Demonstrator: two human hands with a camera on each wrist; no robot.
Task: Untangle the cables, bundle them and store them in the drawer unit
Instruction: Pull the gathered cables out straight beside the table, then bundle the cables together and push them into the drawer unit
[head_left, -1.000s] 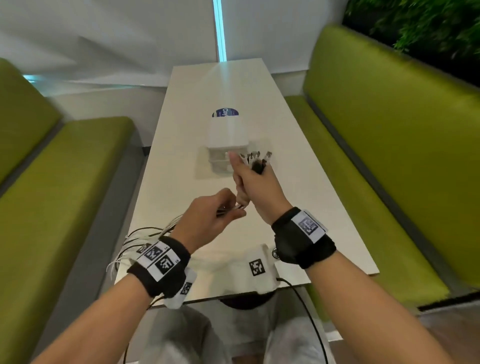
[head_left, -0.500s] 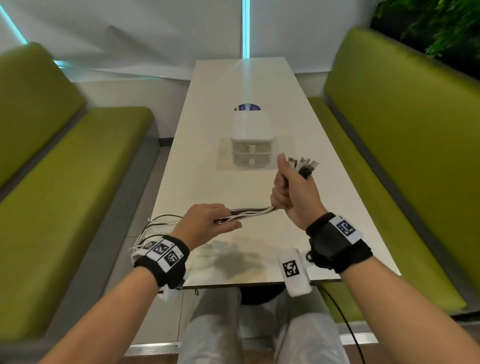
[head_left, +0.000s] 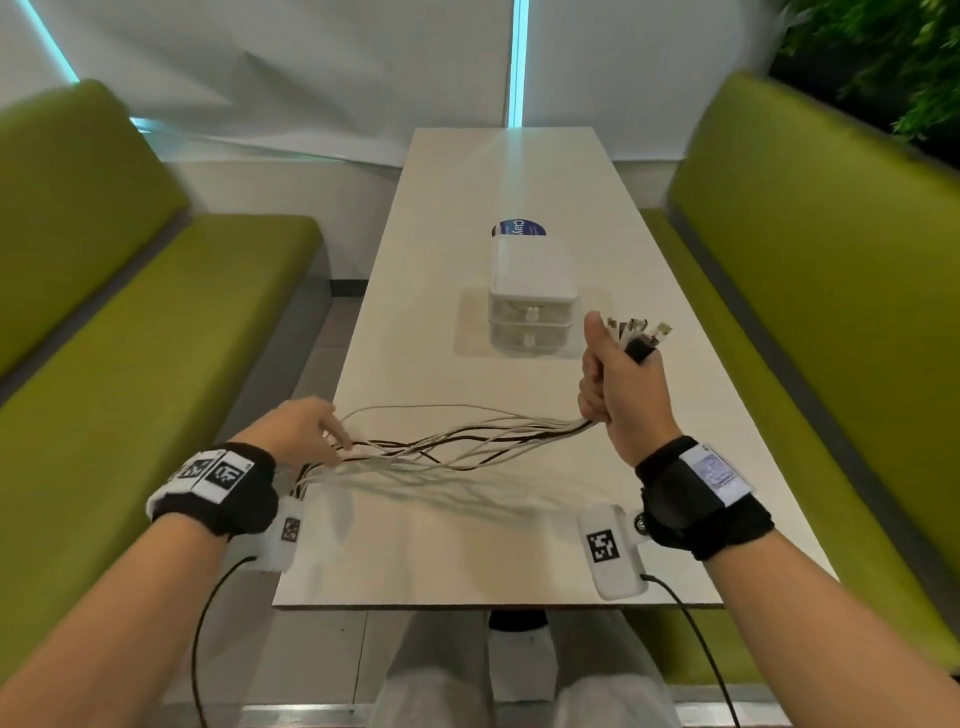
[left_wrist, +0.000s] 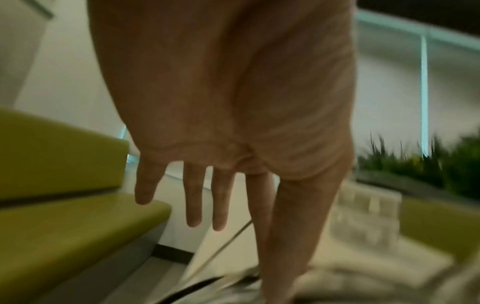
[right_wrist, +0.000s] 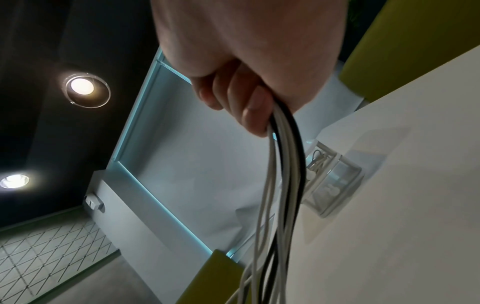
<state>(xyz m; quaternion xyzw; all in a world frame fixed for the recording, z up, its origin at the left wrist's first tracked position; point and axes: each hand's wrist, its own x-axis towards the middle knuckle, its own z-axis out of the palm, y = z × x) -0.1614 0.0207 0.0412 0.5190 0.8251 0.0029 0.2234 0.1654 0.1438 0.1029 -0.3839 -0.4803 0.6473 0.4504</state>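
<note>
While the right hand is gripping the cables near their plugs, the left hand is lying open-fingered across them; strands are running left-right above the table; drawer unit is sitting beyond, nearer the right.

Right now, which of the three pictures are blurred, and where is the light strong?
Left wrist view: heavy motion blur, the drawer unit smeared, left hand soft. Head view: edges streaked, cables fairly sharp. Right wrist view: sharp on the right hand; two ceiling lamps glare.
</note>
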